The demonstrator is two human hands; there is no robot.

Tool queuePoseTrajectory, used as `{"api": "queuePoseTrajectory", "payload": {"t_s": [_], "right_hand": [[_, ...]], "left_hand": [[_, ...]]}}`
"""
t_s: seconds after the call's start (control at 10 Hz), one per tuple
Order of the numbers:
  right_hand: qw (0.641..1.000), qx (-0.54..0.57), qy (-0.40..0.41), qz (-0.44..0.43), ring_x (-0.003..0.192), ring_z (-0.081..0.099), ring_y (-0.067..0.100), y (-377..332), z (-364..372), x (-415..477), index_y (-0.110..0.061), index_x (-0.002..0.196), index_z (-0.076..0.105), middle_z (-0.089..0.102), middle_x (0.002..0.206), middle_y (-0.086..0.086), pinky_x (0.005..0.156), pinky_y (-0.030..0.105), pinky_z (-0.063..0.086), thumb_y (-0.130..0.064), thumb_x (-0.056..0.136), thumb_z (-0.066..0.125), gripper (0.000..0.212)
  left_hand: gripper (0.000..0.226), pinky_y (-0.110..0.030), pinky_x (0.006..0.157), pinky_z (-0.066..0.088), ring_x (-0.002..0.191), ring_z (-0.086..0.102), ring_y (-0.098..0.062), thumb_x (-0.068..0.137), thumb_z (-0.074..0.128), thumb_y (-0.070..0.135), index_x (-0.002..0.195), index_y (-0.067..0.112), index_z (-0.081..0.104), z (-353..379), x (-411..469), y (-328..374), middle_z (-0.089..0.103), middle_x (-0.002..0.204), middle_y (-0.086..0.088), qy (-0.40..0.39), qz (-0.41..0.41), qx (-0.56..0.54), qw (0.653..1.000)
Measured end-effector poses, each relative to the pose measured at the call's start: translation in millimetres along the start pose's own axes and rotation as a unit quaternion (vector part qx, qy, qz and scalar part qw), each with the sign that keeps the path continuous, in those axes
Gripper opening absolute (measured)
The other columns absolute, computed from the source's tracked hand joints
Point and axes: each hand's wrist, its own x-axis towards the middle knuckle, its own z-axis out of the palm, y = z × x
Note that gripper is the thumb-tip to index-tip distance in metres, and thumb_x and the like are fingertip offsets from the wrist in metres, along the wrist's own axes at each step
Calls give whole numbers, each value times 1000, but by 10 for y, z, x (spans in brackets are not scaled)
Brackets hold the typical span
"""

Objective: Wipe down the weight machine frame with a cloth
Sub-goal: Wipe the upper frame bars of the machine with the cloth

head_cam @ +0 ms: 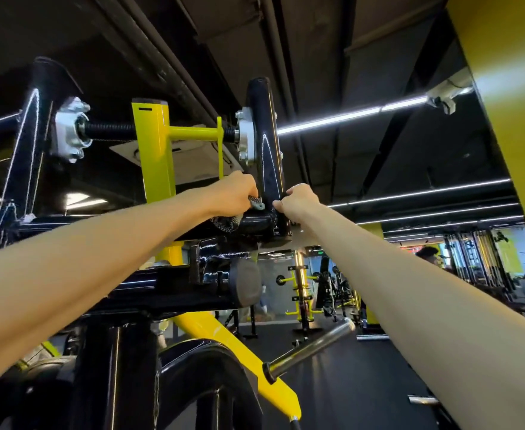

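Note:
The weight machine frame (265, 144) is glossy black tubing with yellow parts, seen from below. Both my arms reach up to its right-hand black upright. My left hand (236, 193) grips a dark patterned cloth (228, 221) against the left side of the tube's lower bend. The cloth hangs a little below my fist, with a pale tag showing. My right hand (300, 200) pinches something dark at the tube's right side; it looks like the cloth's other end, but I cannot be sure.
A yellow post (155, 156) with a cross axle and silver collars (69, 131) stands left of my hands. A steel weight peg (310, 349) juts out below right. Other gym machines (301, 293) and a person's head (427, 254) show in the background.

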Motion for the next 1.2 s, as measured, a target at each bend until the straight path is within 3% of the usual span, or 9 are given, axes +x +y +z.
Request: {"api": "queuePoseTrajectory", "payload": {"t_s": [0.2, 0.3, 0.4, 0.5, 0.6, 0.7, 0.8, 1.0, 1.2], "right_hand": [[996, 82, 11, 44, 108, 60, 30, 6, 48, 170, -4, 124, 52, 60, 118, 16, 97, 42, 50, -6, 85, 70, 44], [993, 106, 13, 58, 109, 60, 29, 2, 53, 191, -4, 123, 52, 60, 119, 15, 98, 41, 50, -4, 84, 70, 43], [995, 81, 11, 62, 106, 62, 24, -27, 51, 222, -4, 122, 52, 62, 116, 10, 89, 32, 53, -9, 87, 69, 40], [996, 53, 9, 70, 101, 63, 21, -52, 44, 227, -7, 109, 50, 63, 110, 4, 68, 24, 51, -21, 88, 70, 32], [995, 65, 19, 74, 102, 64, 24, -10, 66, 250, -7, 118, 55, 64, 114, 9, 90, 34, 53, -12, 85, 71, 37], [995, 63, 7, 74, 107, 63, 26, -26, 76, 228, -5, 120, 55, 63, 116, 11, 87, 33, 54, -10, 85, 70, 38], [996, 10, -3, 84, 110, 61, 22, -94, 54, 181, -6, 119, 53, 63, 116, 8, 57, 23, 45, -20, 88, 69, 38], [996, 64, -9, 60, 118, 56, 35, -27, 53, 209, 1, 127, 52, 56, 129, 20, 94, 39, 48, -7, 84, 67, 47], [996, 30, 0, 83, 112, 61, 27, -127, 51, 92, -1, 124, 50, 61, 120, 13, 93, 33, 51, -16, 86, 70, 45]], "left_hand": [[24, -35, 63, 33, 74, 47, -33, 86, 45, -12, 66, 1, 51, 18, 45, 87, 44, 71, -17, -6, 5, 39, 999], [29, -34, 62, 33, 68, 40, -24, 86, 42, -12, 62, 5, 46, -18, 27, 83, 40, 63, -7, -23, -12, 23, 999], [24, -35, 69, 41, 71, 43, -20, 89, 46, -9, 82, 8, 62, -54, -45, 81, 40, 63, 2, -10, 8, 19, 1000], [26, -39, 63, 39, 72, 45, -28, 88, 45, -9, 69, 8, 48, -18, -26, 144, 39, 68, -3, -11, -4, 33, 999], [29, -35, 62, 33, 73, 44, -31, 86, 41, -11, 62, 4, 44, 19, -17, 170, 43, 71, -14, -18, -38, -6, 999], [22, -31, 72, 39, 89, 53, -32, 90, 44, -10, 96, -9, 64, 6, -74, 121, 59, 91, -19, 1, -34, -53, 998], [24, -39, 77, 50, 84, 55, -28, 86, 48, -8, 97, -3, 69, 28, -93, 127, 62, 88, -14, 33, -3, -46, 998], [23, -31, 54, 36, 67, 45, -26, 86, 45, -10, 69, 2, 55, 30, -38, 135, 46, 64, -9, 16, -47, -48, 998], [25, -41, 80, 50, 79, 51, -24, 89, 50, -6, 99, 1, 71, 25, -173, 178, 53, 71, 0, 61, 31, -14, 998]]}}
